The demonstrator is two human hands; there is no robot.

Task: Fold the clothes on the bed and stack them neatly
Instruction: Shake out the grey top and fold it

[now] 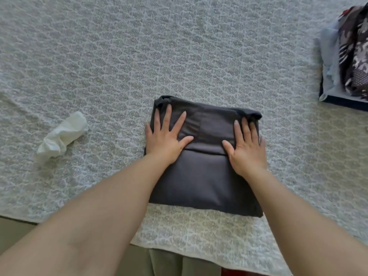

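While both hands press it flat, dark grey garment (205,176) sits folded at bed (179,46) centre, near edge.
Stack of folded clothes (350,56) at 2 o'clock, well apart; grey piece looks done, not yet stacked; crumpled white item (61,136) at 9 o'clock unfolded. Left hand (165,140) and right hand (247,148): fingers (180,120) straight, spread, flat on cloth.

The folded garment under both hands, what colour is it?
Plain dark grey garment, in the head view.
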